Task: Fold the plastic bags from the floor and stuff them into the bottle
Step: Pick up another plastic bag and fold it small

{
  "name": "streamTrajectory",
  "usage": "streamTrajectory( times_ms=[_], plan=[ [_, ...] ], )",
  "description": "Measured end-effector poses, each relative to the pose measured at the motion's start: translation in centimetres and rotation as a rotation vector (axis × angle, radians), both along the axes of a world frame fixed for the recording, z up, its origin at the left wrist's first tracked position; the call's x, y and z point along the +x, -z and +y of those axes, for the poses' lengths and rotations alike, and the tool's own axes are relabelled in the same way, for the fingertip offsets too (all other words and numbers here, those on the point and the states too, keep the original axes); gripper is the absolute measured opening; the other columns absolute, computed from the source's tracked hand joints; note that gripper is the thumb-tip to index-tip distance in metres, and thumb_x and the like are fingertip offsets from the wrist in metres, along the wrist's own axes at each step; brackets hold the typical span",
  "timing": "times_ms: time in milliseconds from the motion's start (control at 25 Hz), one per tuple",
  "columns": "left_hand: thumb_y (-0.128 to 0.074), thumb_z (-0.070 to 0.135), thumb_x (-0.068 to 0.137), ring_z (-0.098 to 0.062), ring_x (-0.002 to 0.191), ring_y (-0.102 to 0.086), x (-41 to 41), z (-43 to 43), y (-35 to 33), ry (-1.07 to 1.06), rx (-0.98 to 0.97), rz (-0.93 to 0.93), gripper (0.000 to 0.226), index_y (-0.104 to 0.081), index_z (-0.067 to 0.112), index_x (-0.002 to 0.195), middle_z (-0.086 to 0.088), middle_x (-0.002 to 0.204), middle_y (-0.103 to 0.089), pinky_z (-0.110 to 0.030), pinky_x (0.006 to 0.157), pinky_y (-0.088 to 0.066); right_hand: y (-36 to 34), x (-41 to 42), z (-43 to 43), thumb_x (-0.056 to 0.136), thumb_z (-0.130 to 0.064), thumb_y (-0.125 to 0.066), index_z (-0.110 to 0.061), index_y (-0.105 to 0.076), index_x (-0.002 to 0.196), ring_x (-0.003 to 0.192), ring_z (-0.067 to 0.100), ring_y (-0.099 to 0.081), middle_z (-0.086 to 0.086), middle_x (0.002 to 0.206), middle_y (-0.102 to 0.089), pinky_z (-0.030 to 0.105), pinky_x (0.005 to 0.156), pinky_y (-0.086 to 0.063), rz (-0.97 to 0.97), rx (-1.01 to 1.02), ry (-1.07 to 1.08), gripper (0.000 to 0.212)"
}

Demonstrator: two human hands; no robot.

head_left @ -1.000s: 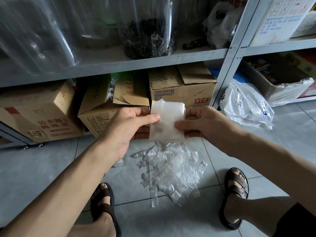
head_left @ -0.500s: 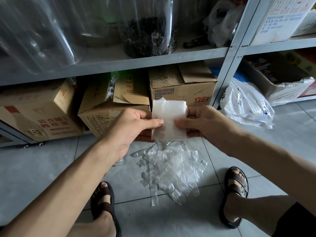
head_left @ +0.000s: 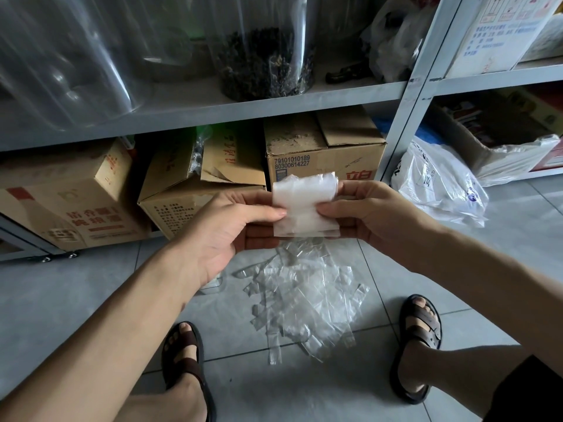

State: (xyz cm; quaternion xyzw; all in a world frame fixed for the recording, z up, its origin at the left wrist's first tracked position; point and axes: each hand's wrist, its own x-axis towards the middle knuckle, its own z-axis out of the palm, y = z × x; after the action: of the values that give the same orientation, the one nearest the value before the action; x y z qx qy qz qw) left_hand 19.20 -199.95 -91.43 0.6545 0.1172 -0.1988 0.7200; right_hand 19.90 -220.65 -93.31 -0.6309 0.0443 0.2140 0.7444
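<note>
Fingers (head_left: 269, 212) of the left hand (head_left: 222, 229) and right hand (head_left: 376, 216) pinch the folded bag (head_left: 304, 205). Under it lies a bag pile (head_left: 304, 300); above it, a jar (head_left: 301, 41) holds dark bits (head_left: 259, 68).

floor (head_left: 76, 300): grey tiles; on it: plastic bags pile (head_left: 304, 300); white bag (head_left: 438, 187)

bare floor (head_left: 76, 300) left, boxes (head_left: 195, 193) behind, bag pile (head_left: 304, 300) below

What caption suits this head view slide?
Left hand and right hand pinch a folded translucent white plastic bag above a pile of clear plastic bags on grey floor tiles.
</note>
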Motion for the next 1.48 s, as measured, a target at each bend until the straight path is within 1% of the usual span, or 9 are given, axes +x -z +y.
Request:
streamTrajectory(
  times_ms=[240, 360, 480, 680, 800, 920, 1160, 1320, 1480],
  plan=[
    [-0.067, -0.004, 0.083, -0.027, 0.062, -0.074, -0.29, 0.10, -0.05, 0.066, 0.013, -0.057, 0.023, -0.073, 0.004, 0.104, -0.016, 0.088, -0.076, -0.025, 0.052, -0.059, -0.25, -0.10, 0.08, 0.087, 0.005, -0.063, 0.011, -0.063, 0.112, 0.061, 0.014, -0.068, 0.012, 0.084, -0.070, 0.022, 0.053, -0.057, -0.011, -0.017, 0.001, 0.026],
    [-0.062, -0.006, 0.085, -0.022, 0.059, -0.072, -0.21, -0.04, -0.06, 0.048, -0.009, -0.070, 0.021, -0.074, 0.007, 0.097, -0.011, 0.078, -0.076, -0.024, 0.050, -0.057, -0.41, -0.10, 0.09, 0.087, 0.005, -0.062, 0.009, -0.065, 0.109, 0.059, 0.014, -0.068, 0.011, 0.080, -0.070, 0.022, 0.051, -0.056, -0.008, -0.003, 0.003, 0.022],
    [-0.059, -0.006, 0.086, -0.020, 0.056, -0.072, -0.19, -0.13, -0.23, 0.031, -0.083, -0.034, 0.021, -0.073, 0.008, 0.084, -0.011, 0.070, -0.074, -0.023, 0.047, -0.056, -0.78, -0.18, 0.09, 0.086, 0.005, -0.061, -0.001, -0.066, 0.085, 0.057, 0.013, -0.067, 0.007, 0.073, -0.069, 0.021, 0.049, -0.055, -0.001, 0.041, 0.006, 0.007],
    [-0.061, 0.006, 0.070, -0.024, 0.057, -0.073, -0.31, -0.19, -0.62, 0.039, -0.164, 0.005, 0.016, -0.076, 0.012, 0.066, -0.018, 0.069, -0.072, -0.023, 0.046, -0.057, -0.93, -0.22, 0.20, 0.092, 0.005, -0.052, -0.006, -0.060, 0.078, 0.053, 0.012, -0.066, 0.004, 0.065, -0.067, 0.021, 0.048, -0.055, 0.003, 0.097, 0.010, 0.019],
    [-0.054, 0.001, 0.086, -0.024, 0.057, -0.073, -0.30, -0.20, -0.59, 0.038, -0.173, 0.009, 0.023, -0.072, 0.007, 0.073, -0.019, 0.069, -0.072, -0.024, 0.048, -0.057, -0.98, -0.20, 0.24, 0.092, 0.006, -0.050, -0.006, -0.060, 0.077, 0.050, 0.012, -0.066, 0.005, 0.063, -0.067, 0.021, 0.047, -0.055, 0.009, 0.113, 0.000, 0.022],
    [-0.040, -0.002, 0.098, -0.024, 0.058, -0.073, -0.40, -0.12, -0.70, 0.047, -0.190, 0.011, 0.033, -0.067, 0.004, 0.079, -0.018, 0.068, -0.072, -0.024, 0.049, -0.058, -0.91, -0.11, 0.23, 0.093, 0.008, -0.047, -0.012, -0.070, 0.064, 0.049, 0.011, -0.065, 0.006, 0.061, -0.067, 0.021, 0.047, -0.055, 0.009, 0.122, -0.030, 0.042],
    [-0.036, -0.010, 0.094, -0.025, 0.060, -0.074, -0.45, -0.09, -0.92, 0.077, -0.178, 0.008, 0.052, -0.071, 0.007, 0.060, -0.020, 0.070, -0.071, -0.023, 0.048, -0.056, -0.96, -0.18, 0.23, 0.093, 0.010, -0.044, -0.011, -0.070, 0.062, 0.049, 0.011, -0.065, 0.007, 0.059, -0.065, 0.020, 0.049, -0.056, 0.016, 0.138, -0.059, 0.045],
    [-0.034, -0.008, 0.093, -0.026, 0.062, -0.073, -0.52, -0.08, -0.82, 0.077, -0.155, -0.007, 0.039, -0.065, 0.001, 0.071, -0.025, 0.082, -0.064, -0.023, 0.050, -0.056, -0.95, -0.27, 0.21, 0.093, 0.012, -0.042, -0.003, -0.060, 0.077, 0.049, 0.010, -0.064, 0.006, 0.057, -0.064, 0.019, 0.051, -0.056, 0.019, 0.125, -0.066, 0.028],
    [-0.043, 0.001, 0.090, -0.026, 0.065, -0.072, -0.44, 0.13, -0.58, 0.104, -0.146, -0.010, 0.026, -0.065, 0.000, 0.076, -0.019, 0.080, -0.067, -0.024, 0.056, -0.059, -0.84, -0.38, 0.16, 0.093, 0.013, -0.045, -0.008, -0.068, 0.064, 0.051, 0.011, -0.064, 0.010, 0.062, -0.064, 0.019, 0.052, -0.056, -0.043, 0.089, -0.075, 0.042]
  ],
)
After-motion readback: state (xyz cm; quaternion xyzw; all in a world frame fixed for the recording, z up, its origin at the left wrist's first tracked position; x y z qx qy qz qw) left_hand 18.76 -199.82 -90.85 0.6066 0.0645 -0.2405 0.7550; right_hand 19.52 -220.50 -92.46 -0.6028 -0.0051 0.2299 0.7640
